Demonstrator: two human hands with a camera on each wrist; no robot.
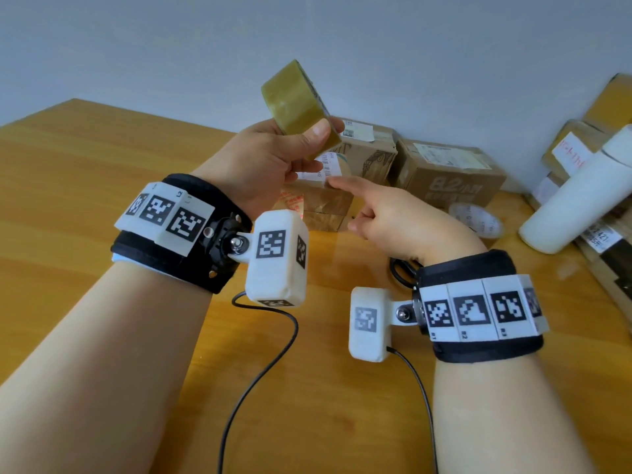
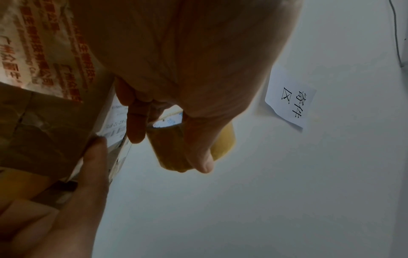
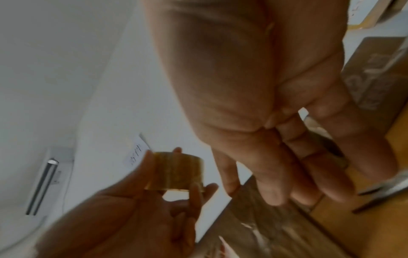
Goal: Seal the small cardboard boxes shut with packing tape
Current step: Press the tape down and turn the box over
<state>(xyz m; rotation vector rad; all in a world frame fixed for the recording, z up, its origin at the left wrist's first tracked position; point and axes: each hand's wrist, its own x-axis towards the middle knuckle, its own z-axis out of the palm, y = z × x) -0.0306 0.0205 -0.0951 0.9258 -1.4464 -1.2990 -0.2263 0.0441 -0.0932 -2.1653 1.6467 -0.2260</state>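
Note:
My left hand (image 1: 273, 155) grips a roll of yellowish packing tape (image 1: 292, 97), thumb on its outer face, lifted above the table. In the left wrist view the tape roll (image 2: 223, 143) sits between thumb and fingers; in the right wrist view the tape roll (image 3: 174, 171) is blurred. Below it stands a small cardboard box (image 1: 328, 200) with glossy tape and a white shipping label on top. My right hand (image 1: 393, 213) holds nothing; its straight index finger reaches the label's edge. I cannot tell whether a strip runs from roll to box.
Two more cardboard boxes (image 1: 448, 176) stand behind against the wall. A white cylinder (image 1: 581, 196) and stacked parcels (image 1: 608, 107) fill the right side. A clear round lid or roll (image 1: 475, 220) and black scissors handles (image 1: 403, 268) lie near my right wrist. Cables (image 1: 260, 371) trail over the wooden table (image 1: 85, 186).

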